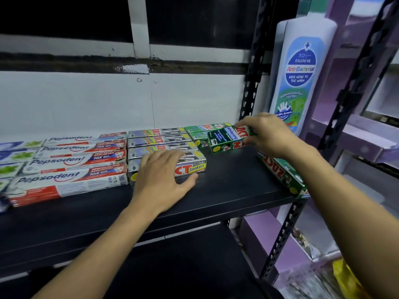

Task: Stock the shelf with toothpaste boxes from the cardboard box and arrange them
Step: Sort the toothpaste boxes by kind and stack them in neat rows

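My right hand (265, 134) has its fingers clenched on one end of a green box (224, 141), held tilted low over the shelf (226, 190) just in front of the green row (205, 128). My left hand (160, 180) lies with fingers spread and relaxed on the front silver box (190, 167). The Pepsodent rows (71, 160) and the silver rows look full, so I judge the job well along: this box needs seating, a loose green box (280, 171) lies at the shelf's right edge, and the cardboard box is out of view.
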Demonstrator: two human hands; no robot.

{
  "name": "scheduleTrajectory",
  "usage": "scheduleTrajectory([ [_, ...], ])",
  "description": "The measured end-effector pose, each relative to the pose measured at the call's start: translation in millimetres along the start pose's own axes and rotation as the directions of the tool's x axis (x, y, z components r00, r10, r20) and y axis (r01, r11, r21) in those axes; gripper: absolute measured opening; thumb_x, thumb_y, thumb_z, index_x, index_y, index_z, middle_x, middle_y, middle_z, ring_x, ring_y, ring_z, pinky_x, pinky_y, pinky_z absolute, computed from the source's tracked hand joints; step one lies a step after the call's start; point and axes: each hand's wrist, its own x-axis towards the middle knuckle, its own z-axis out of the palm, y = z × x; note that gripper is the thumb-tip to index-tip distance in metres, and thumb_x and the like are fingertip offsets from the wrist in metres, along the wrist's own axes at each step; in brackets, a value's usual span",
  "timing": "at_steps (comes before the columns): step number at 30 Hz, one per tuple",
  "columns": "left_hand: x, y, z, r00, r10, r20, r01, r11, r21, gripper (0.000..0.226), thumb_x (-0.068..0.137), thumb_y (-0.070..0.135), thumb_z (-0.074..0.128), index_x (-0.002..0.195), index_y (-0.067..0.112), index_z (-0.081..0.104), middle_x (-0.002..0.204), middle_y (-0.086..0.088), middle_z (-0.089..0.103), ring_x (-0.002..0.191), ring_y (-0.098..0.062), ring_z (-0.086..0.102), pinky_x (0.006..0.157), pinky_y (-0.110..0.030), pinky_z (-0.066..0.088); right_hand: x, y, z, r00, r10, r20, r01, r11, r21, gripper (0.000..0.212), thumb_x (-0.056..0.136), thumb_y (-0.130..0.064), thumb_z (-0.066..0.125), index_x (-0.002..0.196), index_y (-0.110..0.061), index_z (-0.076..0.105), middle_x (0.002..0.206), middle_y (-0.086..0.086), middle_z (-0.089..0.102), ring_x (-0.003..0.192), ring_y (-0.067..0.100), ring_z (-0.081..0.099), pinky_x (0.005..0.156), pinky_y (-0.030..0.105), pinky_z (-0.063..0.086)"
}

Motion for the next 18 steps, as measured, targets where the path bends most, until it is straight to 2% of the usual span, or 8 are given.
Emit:
scheduleTrajectory([
  [3,1.6,-0.3,2.3,0.998,-0.030,0.047,0.028,0.999,0.024,0.075,0.087,0.076,0.039,0.147,0.031,0.041,0.154,0.011,0.039,0.143,-0.012,0.031,0.118,-0.036,0.013,18.9,0.6,16.2,1.000,-0.031,0.003,0.031,0.996,-0.085,0.049,0.082,-0.021,0.075,0.128,-0.031,0.060,0.114,0.001,0.064,0.113,0.026,0.050,0.092,0.040,0.046],
  [6,2.6,-0.2,3.2,0.995,-0.056,0.089,0.053,0.998,0.032,0.077,0.088,0.076,0.035,0.150,0.031,0.036,0.158,0.012,0.032,0.147,-0.011,0.023,0.120,-0.035,0.007,31.6,-4.1,30.7,0.996,-0.087,0.036,0.091,0.987,-0.131,0.050,0.083,-0.017,0.074,0.130,-0.029,0.060,0.118,0.000,0.065,0.113,0.029,0.048,0.093,0.044,0.046],
  [8,2.9,-0.3,3.7,0.993,-0.059,0.101,0.056,0.998,0.030,0.077,0.088,0.076,0.034,0.151,0.030,0.035,0.158,0.011,0.031,0.147,-0.010,0.022,0.121,-0.035,0.008,38.0,-7.1,39.2,0.994,-0.084,0.076,0.092,0.990,-0.108,0.049,0.084,-0.018,0.072,0.130,-0.031,0.060,0.117,0.001,0.064,0.113,0.027,0.048,0.093,0.043,0.046],
  [11,3.3,-1.1,4.3,0.992,-0.064,0.109,0.061,0.998,0.024,0.077,0.088,0.075,0.034,0.150,0.030,0.036,0.158,0.011,0.032,0.147,-0.010,0.023,0.121,-0.034,0.009,43.8,-8.9,48.3,0.989,-0.012,0.151,0.014,1.000,-0.011,0.047,0.086,-0.020,0.071,0.129,-0.037,0.059,0.116,0.005,0.062,0.113,0.027,0.052,0.094,0.040,0.046],
  [15,3.9,-1.4,5.8,0.992,-0.067,0.107,0.066,0.998,0.016,0.076,0.089,0.075,0.034,0.150,0.030,0.036,0.158,0.012,0.032,0.146,-0.009,0.023,0.120,-0.033,0.009,40.4,-7.7,62.8,0.979,-0.006,0.202,-0.002,0.999,0.039,0.045,0.091,-0.018,0.066,0.131,-0.036,0.059,0.125,0.004,0.064,0.112,0.027,0.056,0.091,0.030,0.043],
  [18,4.1,-1.6,6.5,0.992,-0.065,0.109,0.064,0.998,0.013,0.076,0.089,0.075,0.034,0.151,0.031,0.034,0.158,0.013,0.031,0.147,-0.009,0.022,0.120,-0.033,0.009,34.0,-5.7,76.3,0.983,0.013,0.183,-0.040,0.989,0.146,0.044,0.093,-0.011,0.062,0.131,-0.034,0.061,0.134,0.000,0.061,0.122,0.024,0.055,0.099,0.027,0.041],
])
